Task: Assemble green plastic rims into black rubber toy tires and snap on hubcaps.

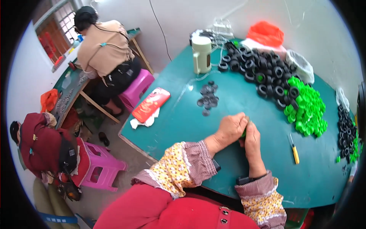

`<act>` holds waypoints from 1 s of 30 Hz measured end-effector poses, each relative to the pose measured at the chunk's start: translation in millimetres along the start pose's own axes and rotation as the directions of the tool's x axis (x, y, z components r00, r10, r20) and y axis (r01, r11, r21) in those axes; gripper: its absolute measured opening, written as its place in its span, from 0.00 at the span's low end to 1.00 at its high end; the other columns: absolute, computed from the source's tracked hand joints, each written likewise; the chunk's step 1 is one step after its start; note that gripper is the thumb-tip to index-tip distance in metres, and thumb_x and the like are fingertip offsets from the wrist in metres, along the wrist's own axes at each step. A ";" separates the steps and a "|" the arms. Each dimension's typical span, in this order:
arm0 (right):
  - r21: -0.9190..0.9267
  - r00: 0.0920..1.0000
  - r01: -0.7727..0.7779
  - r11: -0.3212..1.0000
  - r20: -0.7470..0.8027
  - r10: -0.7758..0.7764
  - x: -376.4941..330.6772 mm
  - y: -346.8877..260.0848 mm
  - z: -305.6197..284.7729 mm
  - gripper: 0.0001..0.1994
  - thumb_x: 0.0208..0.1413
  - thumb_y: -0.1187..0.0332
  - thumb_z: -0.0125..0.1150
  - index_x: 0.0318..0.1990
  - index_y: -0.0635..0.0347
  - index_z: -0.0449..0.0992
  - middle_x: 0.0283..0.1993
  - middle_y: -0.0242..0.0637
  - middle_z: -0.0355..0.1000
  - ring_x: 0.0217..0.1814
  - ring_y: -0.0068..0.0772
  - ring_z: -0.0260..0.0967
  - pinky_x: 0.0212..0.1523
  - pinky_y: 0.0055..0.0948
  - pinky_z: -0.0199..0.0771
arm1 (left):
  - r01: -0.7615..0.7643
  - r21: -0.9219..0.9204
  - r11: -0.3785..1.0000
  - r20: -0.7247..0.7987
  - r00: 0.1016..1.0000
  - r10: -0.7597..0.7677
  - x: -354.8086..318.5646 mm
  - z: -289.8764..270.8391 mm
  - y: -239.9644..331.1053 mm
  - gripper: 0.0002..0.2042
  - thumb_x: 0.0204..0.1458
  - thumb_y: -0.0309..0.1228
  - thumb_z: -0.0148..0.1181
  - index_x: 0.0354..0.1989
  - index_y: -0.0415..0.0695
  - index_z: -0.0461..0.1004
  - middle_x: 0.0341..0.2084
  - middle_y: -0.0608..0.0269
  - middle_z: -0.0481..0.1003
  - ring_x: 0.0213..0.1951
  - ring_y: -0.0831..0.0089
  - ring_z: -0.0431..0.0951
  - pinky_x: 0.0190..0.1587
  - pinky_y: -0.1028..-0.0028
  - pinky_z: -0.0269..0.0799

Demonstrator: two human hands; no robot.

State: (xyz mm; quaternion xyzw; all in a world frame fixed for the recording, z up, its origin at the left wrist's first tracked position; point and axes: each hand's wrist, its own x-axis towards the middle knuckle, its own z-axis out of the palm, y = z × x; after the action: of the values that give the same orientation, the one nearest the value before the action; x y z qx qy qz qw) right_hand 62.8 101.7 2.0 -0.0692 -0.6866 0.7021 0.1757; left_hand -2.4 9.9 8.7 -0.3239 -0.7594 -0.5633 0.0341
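Observation:
My left hand point(230, 128) and my right hand point(252, 140) meet over the front part of the green table point(183, 135). Both are closed around a small green plastic piece point(244, 133), mostly hidden by the fingers. Beyond my left hand lies a loose cluster of small flat black discs point(207, 98). To the right of my right hand rests a screwdriver point(295, 154) with a yellow handle. Further off are a heap of black rings point(269, 71) and, against it, a heap of bright green plastic parts point(308, 108).
A red rectangular packet point(151, 105) lies on white tissue at the left edge. A pale green jug point(201, 55) stands at the back, near a power strip point(222, 28). More black rings point(344, 133) lie far right. Two people point(105, 49) sit at another bench on pink stools point(100, 164).

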 end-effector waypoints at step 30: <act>0.065 0.980 -0.068 0.996 -0.185 0.079 4.4 -6.7 -17.1 0.19 0.59 0.53 0.38 0.29 0.58 0.67 0.17 0.25 0.60 0.14 0.12 0.53 0.13 0.13 0.53 | 0.445 -0.454 0.772 0.435 0.867 -0.244 5.9 -0.5 -8.6 0.15 0.47 0.37 0.58 0.36 0.37 0.69 0.25 0.66 0.72 0.25 0.81 0.70 0.26 0.82 0.67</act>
State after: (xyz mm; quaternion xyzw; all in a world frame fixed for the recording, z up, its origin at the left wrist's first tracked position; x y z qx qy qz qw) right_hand 65.5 119.3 8.5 -0.1551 -0.6432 0.7182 0.2152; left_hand -11.8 10.8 4.2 -0.2680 -0.6096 -0.6830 -0.3002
